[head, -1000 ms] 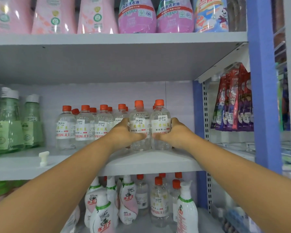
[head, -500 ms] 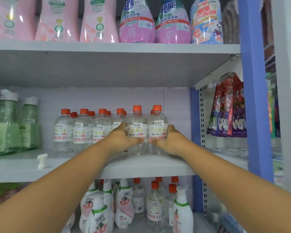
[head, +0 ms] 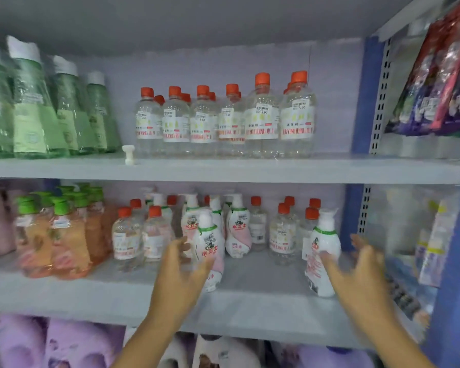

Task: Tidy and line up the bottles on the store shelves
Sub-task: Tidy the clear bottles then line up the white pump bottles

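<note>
Clear bottles with orange caps (head: 262,120) stand in a row on the upper grey shelf (head: 356,171). On the lower shelf (head: 263,309), white and pink pump bottles and small orange-capped bottles stand scattered. My left hand (head: 182,269) hovers open in front of a pump bottle (head: 209,251) near the shelf's front. To the right, my right hand (head: 361,272) is open with spread fingers, right beside another white pump bottle (head: 323,251). Neither hand holds anything. Both hands are blurred.
Green bottles (head: 37,107) fill the upper shelf's left, with a small white pump part (head: 128,154) beside them. Peach bottles with green caps (head: 53,235) stand lower left. A blue upright (head: 359,102) bounds the right side; pouches (head: 441,83) hang beyond. Purple packs (head: 64,343) sit below.
Both hands let go of the two orange-capped bottles on the upper shelf and dropped to the lower shelf. The view tilted down, so the top shelf is out of sight.
</note>
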The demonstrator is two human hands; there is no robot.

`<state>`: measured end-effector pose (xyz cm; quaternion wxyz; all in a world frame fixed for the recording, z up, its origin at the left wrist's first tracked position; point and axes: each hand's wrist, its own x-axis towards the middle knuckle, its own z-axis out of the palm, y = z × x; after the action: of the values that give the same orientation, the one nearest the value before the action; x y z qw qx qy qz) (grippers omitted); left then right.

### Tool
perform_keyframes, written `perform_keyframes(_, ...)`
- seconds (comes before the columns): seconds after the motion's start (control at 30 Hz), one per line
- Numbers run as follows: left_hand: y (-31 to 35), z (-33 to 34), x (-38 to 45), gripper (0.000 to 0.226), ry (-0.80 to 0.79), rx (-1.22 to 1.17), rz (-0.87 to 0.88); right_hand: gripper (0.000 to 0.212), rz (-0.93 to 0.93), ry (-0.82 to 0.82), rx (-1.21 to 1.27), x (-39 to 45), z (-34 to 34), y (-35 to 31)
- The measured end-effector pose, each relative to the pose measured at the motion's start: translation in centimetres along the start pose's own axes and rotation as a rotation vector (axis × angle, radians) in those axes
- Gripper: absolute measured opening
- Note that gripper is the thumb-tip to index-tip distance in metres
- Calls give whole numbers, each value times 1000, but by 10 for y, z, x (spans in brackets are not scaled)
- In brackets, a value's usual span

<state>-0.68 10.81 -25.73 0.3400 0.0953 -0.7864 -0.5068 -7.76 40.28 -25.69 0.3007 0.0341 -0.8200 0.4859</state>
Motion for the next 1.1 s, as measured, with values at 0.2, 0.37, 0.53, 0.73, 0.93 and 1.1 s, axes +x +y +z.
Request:
perform_keyframes(0.2,-43,30,24,57,-101,76,-124,36,159,-134,49,5,44,20)
perform_keyframes(0.37,-51,33,34,53,-157,70,-120,39,115,-336,107,-7,82,3)
perform_keyframes(0.53,-71,23,49,66,-146,168,-87,45,117,-402,108,-6,143,-27)
perform_keyframes(0.73,-91,-41,87,34,138,46,172,38,139,-455,66,4,193,-35)
perform_keyframes(0.93,-83,-63,141,72,95,561,107,38,94,-524,15,-4,189,-32)
perform_keyframes(1.1,-79,-55,151,74,22,801,37,13,-43,31,24,-6,153,-24)
